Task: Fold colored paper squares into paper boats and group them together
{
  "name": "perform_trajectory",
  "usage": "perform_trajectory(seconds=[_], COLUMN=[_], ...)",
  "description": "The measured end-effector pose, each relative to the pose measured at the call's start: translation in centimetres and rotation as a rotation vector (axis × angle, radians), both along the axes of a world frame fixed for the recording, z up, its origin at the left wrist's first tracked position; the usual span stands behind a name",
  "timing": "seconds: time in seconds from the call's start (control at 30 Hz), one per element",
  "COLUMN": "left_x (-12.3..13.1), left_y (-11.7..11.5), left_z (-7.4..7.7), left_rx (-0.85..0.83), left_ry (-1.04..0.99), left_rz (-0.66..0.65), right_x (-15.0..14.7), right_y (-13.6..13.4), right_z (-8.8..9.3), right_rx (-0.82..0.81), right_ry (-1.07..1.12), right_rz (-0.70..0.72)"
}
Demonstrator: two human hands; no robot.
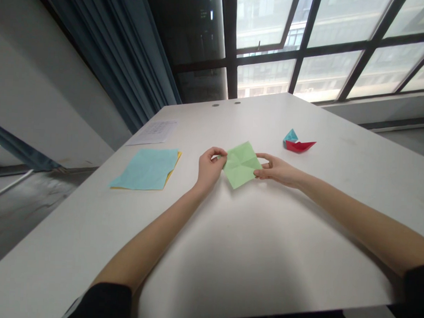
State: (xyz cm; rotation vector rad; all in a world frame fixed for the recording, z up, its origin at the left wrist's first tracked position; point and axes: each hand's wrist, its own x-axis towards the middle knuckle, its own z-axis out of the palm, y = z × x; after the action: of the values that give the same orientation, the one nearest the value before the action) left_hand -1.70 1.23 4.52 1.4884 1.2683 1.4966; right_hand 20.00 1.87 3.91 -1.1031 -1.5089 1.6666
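White tabletop [224, 267], folks
Blue sheet [148, 169] by the left edge. Left hand [210, 167] and right hand [275, 171], each grip pinched on opposite corners of green paper [240, 166], in from the near edge. Red boat [299, 147] toward the right edge.

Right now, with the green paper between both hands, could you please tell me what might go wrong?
The left hand and right hand hold the green paper near opposite corners, so an uneven pull might tear it.
It is already creased across the middle, so a new fold could stray onto an old line.
The red boat sits beyond the right hand; a wide sweep might knock it.
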Motion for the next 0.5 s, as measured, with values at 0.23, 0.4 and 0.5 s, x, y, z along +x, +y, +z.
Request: perform_trajectory(seconds=[0.23,0.4,0.5], left_x=[0.1,0.6,0.9], left_y=[-0.5,-1.7,-2.2], left_z=[-1.1,-2.1,-2.3], left_rx=[-0.240,0.036,0.227], left_ry=[0.373,0.901,1.028], left_rz=[-0.278,-0.221,-0.249], right_x=[0.5,1.0,1.1], right_y=[1.3,1.9,2.1], right_z=[-0.6,-1.9,-2.7], right_rx=[0.082,0.293,0.385], right_ry=[0.060,-0.204,-0.286], right_rz=[-0.268,-0.279,-0.231])
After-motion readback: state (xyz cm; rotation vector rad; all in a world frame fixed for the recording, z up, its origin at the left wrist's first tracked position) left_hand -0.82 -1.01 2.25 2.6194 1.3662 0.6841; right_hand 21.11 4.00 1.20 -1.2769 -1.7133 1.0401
